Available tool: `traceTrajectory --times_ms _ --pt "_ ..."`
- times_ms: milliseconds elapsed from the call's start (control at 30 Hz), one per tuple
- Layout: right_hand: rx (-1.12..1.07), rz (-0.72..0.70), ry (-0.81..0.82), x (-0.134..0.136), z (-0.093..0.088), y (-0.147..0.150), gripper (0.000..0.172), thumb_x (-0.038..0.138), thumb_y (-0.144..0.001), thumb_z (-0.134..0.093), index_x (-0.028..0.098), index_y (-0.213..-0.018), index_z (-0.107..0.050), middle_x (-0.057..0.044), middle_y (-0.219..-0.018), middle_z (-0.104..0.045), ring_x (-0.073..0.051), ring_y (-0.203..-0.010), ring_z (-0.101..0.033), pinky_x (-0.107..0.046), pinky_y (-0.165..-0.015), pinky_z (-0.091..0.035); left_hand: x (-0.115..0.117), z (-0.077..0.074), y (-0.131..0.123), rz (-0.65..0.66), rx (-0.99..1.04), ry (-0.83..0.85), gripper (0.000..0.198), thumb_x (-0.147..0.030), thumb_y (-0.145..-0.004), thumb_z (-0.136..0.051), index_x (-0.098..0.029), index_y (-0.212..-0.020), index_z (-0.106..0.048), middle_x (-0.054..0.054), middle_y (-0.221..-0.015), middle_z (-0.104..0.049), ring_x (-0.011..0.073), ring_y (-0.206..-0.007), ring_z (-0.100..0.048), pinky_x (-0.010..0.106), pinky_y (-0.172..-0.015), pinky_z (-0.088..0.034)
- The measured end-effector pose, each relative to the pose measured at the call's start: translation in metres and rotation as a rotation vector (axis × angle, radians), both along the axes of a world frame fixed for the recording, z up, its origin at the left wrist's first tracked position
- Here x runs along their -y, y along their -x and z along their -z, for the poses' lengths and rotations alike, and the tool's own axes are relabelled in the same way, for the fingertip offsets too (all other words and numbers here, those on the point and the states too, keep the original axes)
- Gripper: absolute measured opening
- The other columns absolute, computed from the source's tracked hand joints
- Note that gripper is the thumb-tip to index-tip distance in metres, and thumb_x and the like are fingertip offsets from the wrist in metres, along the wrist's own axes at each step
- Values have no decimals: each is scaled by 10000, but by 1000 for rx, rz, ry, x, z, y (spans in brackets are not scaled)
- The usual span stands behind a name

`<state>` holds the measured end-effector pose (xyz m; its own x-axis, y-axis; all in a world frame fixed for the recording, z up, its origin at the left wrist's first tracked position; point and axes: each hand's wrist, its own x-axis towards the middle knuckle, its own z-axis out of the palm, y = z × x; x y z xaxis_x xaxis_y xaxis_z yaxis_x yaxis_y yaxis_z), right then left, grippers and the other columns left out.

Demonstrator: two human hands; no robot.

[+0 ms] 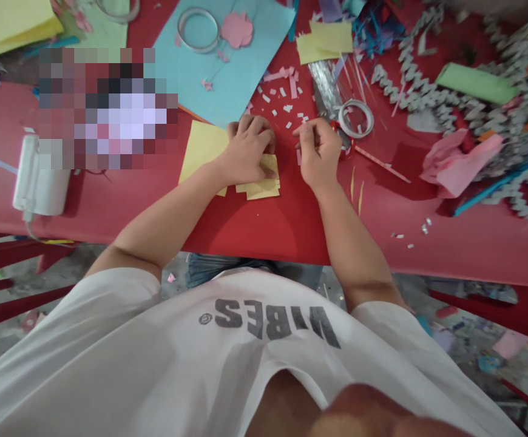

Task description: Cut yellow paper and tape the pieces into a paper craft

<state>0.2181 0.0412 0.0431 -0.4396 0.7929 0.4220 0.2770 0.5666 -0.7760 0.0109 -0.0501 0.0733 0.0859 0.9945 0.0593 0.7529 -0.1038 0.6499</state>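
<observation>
- Yellow paper pieces (266, 190): half-curled left hand (246, 149) on top, apparently keeping them flat.
- Right hand (317, 152), their two o'clock: fingertips nearly pinched.
- Can't tell what either grips.

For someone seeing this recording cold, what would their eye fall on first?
Probably the tangled heap of grey zigzag strips at the upper right of the red table. Next, perhaps, the light-blue sheet at top centre, with a pink paper flower on it. Then the middle, where the left hand is over yellow paper pieces, the right hand curled nearby.
</observation>
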Motion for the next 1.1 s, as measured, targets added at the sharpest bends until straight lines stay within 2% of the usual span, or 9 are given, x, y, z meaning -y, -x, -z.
traceTrajectory --times_ms 167,267,400,533,633,767,867,1000,1100 --pt "-70 -4 9 -2 0 1 521 696 -1148 -472 225 -1047 -671 14 -932 -674 -204 -927 -756 -416 -915 -640 -1 -3 2 28 31 9 310 -239 -749 -783 -212 -1054 -736 90 -1003 -744 379 -1098 -690 596 -1110 -464" --pt "-141 20 -31 -4 2 2 485 687 -1139 -498 226 -1120 -649 9 -991 -678 -203 -974 -755 -409 -904 -643 -2 -3 3 -51 155 -7 256 -241 -831 -719 -220 -1082 -761 84 -999 -773 312 -958 -727 509 -945 -577" --pt "-181 51 -94 -2 2 1 457 678 -1130 -521 238 -1180 -630 -13 -1071 -669 -216 -1030 -743 -422 -917 -643 -3 -5 6 -177 301 -27 182 -319 -921 -716 -274 -1084 -781 66 -949 -779 278 -874 -727 470 -831 -621" --pt "-69 38 -157 4 -4 -4 454 663 -1144 -499 245 -1082 -664 -35 -1061 -655 -235 -1016 -726 -469 -958 -637 -5 -3 5 -234 431 -64 138 -373 -965 -708 -266 -1016 -781 57 -951 -781 251 -895 -740 401 -811 -627" --pt "16 24 -202 9 -10 -4 466 662 -1149 -472 254 -1054 -676 -56 -1078 -644 -251 -1019 -711 -498 -981 -627 -7 3 0 -284 506 -107 121 -331 -984 -681 -254 -977 -773 51 -968 -784 235 -944 -750 355 -815 -622" --pt "18 19 -370 12 -17 1 421 608 -1157 -445 273 -1055 -679 -56 -1048 -628 -259 -999 -689 -505 -941 -622 -5 7 -12 -333 593 -112 173 -258 -1023 -601 -234 -1009 -772 52 -954 -784 221 -911 -754 351 -786 -615" --pt "-8 38 -478 13 -16 3 360 550 -1150 -465 279 -1051 -681 -58 -1056 -620 -268 -1006 -675 -521 -930 -611 -1 5 -19 -355 618 -81 195 -283 -1053 -579 -227 -1058 -766 53 -961 -783 225 -909 -754 370 -785 -615" --pt "92 54 -305 12 -7 1 347 554 -1150 -480 282 -1080 -685 -88 -1180 -602 -320 -1210 -641 -614 -1117 -529 4 2 -23 -328 665 -64 185 -315 -1057 -590 -254 -1024 -761 31 -916 -770 216 -868 -727 395 -772 -609" --pt "144 57 -238 12 0 -2 269 501 -1142 -523 291 -1116 -689 -100 -1239 -596 -343 -1311 -599 -640 -1187 -470 5 3 -25 -304 691 -62 189 -312 -1069 -593 -246 -1026 -765 45 -920 -764 223 -867 -736 396 -779 -613"
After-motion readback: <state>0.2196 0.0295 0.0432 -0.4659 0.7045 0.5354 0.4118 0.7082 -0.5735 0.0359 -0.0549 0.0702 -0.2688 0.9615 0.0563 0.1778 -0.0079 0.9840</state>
